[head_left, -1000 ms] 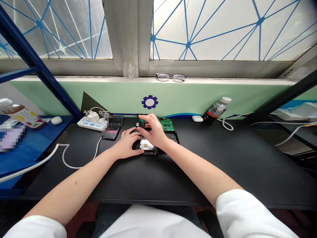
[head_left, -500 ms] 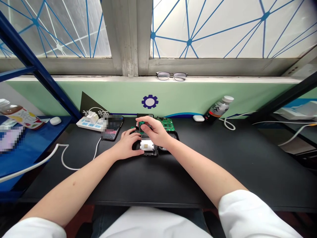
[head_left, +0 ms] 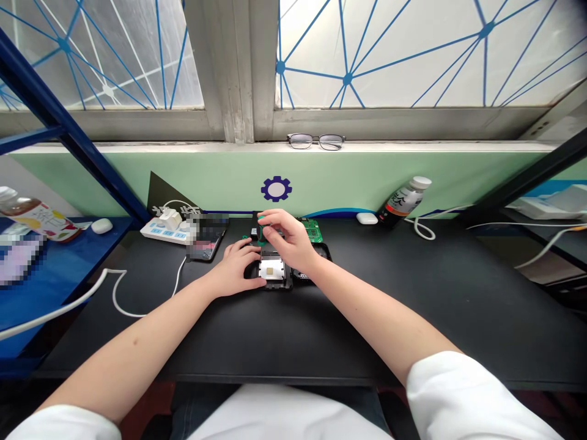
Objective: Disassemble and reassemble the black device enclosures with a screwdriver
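My left hand (head_left: 233,269) grips the left side of a black device casing (head_left: 279,285), thumb at its near edge and fingers at the far side. A silver metal plate (head_left: 271,270) with a small tan square lies inside that casing. Above the casing's far end, my right hand (head_left: 290,239) pinches a short green-and-black screwdriver (head_left: 262,232), held upright. Its tip is too small to make out. Partly behind my right wrist are a second black casing part (head_left: 324,250) and a green circuit board (head_left: 312,228).
Left of the hands lie a phone (head_left: 211,239), a white power strip (head_left: 160,231) and a white cable (head_left: 117,293). A dark bottle (head_left: 403,201) leans at the back right beside a small white case (head_left: 367,218). Glasses (head_left: 316,142) rest on the ledge.
The fingers of my right hand have shifted around the screwdriver, and its green top now shows above them. My left hand stays on the casing.
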Demonstrator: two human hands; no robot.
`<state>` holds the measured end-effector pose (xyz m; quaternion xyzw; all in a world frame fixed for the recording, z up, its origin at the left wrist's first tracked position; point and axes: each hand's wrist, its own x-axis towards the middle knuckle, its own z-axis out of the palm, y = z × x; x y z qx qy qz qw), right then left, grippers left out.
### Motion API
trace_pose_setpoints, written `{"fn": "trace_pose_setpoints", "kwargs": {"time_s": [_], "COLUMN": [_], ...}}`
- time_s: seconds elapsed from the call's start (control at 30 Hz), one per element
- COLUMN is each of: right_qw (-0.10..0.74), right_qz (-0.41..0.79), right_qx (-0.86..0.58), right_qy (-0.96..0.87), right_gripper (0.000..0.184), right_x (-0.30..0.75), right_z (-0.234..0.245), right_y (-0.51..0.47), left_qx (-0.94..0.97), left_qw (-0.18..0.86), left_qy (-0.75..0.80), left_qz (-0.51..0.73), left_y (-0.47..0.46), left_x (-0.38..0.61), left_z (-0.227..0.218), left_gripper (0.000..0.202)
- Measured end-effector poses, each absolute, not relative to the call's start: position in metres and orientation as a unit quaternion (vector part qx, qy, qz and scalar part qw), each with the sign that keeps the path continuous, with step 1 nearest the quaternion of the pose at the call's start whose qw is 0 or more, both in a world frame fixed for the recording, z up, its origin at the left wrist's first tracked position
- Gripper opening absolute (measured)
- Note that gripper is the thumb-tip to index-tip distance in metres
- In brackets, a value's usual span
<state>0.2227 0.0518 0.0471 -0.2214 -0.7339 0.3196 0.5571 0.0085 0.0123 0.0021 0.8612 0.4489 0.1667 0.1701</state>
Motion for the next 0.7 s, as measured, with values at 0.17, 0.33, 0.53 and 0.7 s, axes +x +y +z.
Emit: {"fn": "trace_pose_setpoints", "kwargs": {"time_s": [0.17, 0.33, 0.53, 0.7], "right_qw": [0.559, 0.511, 0.553, 0.562], "right_qz": [0.413, 0.42, 0.234, 0.259], "right_qx": [-0.242, -0.23, -0.244, -0.227], "right_qy": [-0.677, -0.714, -0.762, -0.752], "right_gripper": [0.038, 0.037, 0.038, 0.029], "right_x": [0.2186, 0.2197, 0.2241, 0.2246], "right_z": [0.0427, 0.0415, 0.0432, 0.0494], "right_y": [0.0474, 0.0488, 0.0553, 0.0503], "left_qx": [0.862, 0.861, 0.861, 0.863], "left_qw": [0.174, 0.176, 0.175, 0.176], "left_qy": [0.446, 0.451, 0.448, 0.445], "left_qz": [0.165, 0.16, 0.165, 0.162], "left_y": [0.0121, 0.011, 0.0109, 0.0115], "left_x": [0.0081, 0.0091, 0.0094, 0.0084], "left_z": [0.0035, 0.0072, 0.0059, 0.0046], "left_gripper": [0.047, 0.047, 0.047, 0.047]}}
